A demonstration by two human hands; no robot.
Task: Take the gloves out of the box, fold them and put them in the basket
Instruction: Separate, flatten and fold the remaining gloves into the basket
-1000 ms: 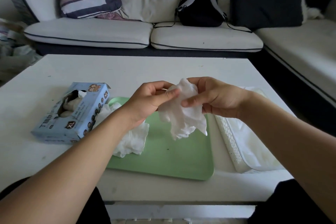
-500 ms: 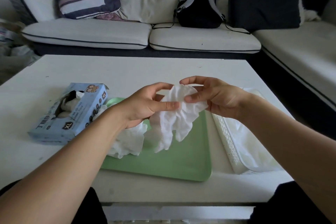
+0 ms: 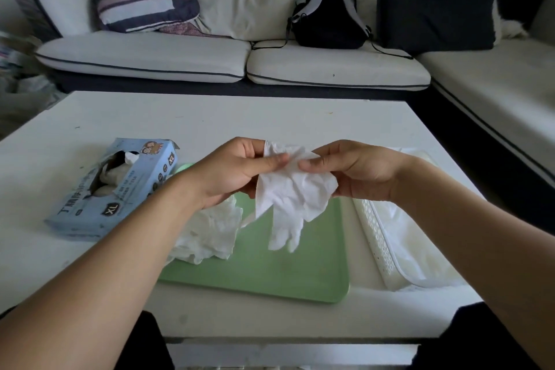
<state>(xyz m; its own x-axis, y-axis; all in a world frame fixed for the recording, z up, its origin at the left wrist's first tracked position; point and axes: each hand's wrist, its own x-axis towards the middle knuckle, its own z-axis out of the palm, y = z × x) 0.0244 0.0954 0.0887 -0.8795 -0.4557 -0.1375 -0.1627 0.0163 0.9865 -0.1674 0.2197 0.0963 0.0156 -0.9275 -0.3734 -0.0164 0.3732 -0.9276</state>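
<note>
Glove (image 3: 292, 192) dangling below two-handed grip, cuff between both thumbs.

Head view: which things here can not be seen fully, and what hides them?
- Basket: the right arm covers its far and right parts, so the contents are unclear.
- Glove pile on the tray: the left arm hides its left part; count unclear.
- Box: the gloves inside are dark; small print unreadable.
- Glove: its top is pinched under the left hand and right hand.
</note>
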